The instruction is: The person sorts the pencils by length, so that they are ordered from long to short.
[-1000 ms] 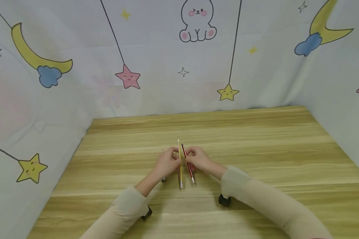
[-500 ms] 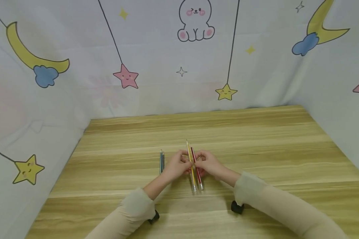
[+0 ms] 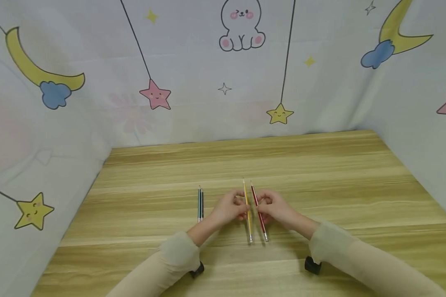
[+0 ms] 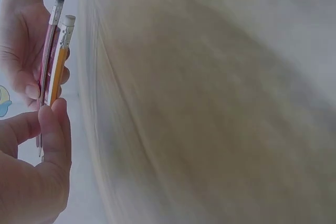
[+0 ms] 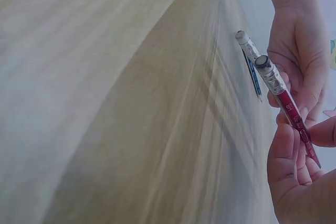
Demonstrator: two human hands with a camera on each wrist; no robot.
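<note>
In the head view my left hand (image 3: 230, 209) pinches a yellow pencil (image 3: 249, 220) between thumb and fingers. My right hand (image 3: 278, 208) pinches a red pencil (image 3: 262, 220) just to its right. Both pencils point away from me with their eraser ends toward me, and a narrow gap lies between them. The left wrist view shows the white eraser and metal band of the yellow pencil (image 4: 59, 69) close up. In the right wrist view the red pencil (image 5: 289, 103) has lettering on its side and its eraser end leans toward the camera.
Two dark blue-green pencils (image 3: 200, 202) lie side by side on the wooden table (image 3: 152, 177), left of my hands; the left forearm partly covers their near ends. A printed white curtain (image 3: 193, 115) encloses the table's back and sides.
Both hands have moved to the right with their pencils. The yellow and red pencils came close together, then parted slightly. The dark pencils have come out from behind my left hand.
</note>
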